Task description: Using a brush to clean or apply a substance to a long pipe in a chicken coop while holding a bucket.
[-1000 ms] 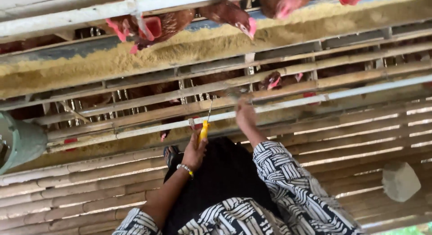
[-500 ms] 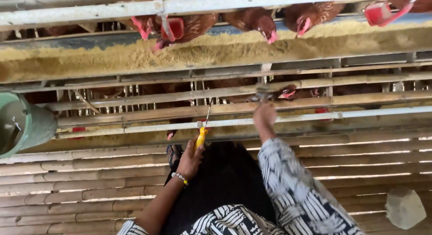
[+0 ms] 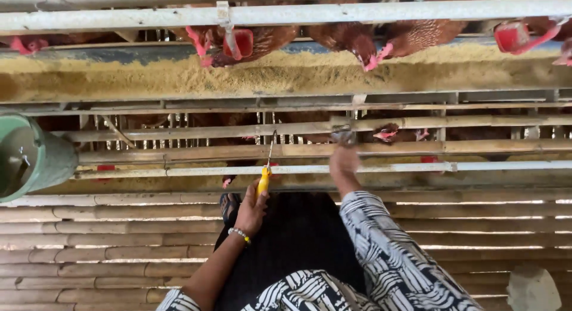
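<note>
head view. left hand (image 3: 251,208) closed around yellow-handled screwdriver (image 3: 266,168); thin shaft pointing up between cage slats (image 3: 238,151), tip at or near the upper slat, contact too small to confirm. right hand (image 3: 344,159) raised to the same slat row, fingers pinched on a small dark object (image 3: 342,136); kind of object not discernible. beaded bracelet (image 3: 240,233) on left wrist; striped sleeve (image 3: 393,245) on right arm.

progress, as judged: tool and holding hand both in position at the slats, so work at the cage front appears under way, not finished. no loosened or removed part visible; nothing set aside. extent of remaining work not determinable from this view.

surroundings: wooden and bamboo slat cage front, white pipe (image 3: 298,14) across the top, feed trough (image 3: 286,72) filled with yellowish mash. brown hens (image 3: 351,37) with heads through the bars, feeding; red drinker cups (image 3: 241,43) hanging near them. green bucket (image 3: 30,159) at far left. bamboo floor (image 3: 107,245) below, light showing through the gaps. pale block (image 3: 533,290) at lower right.
</note>
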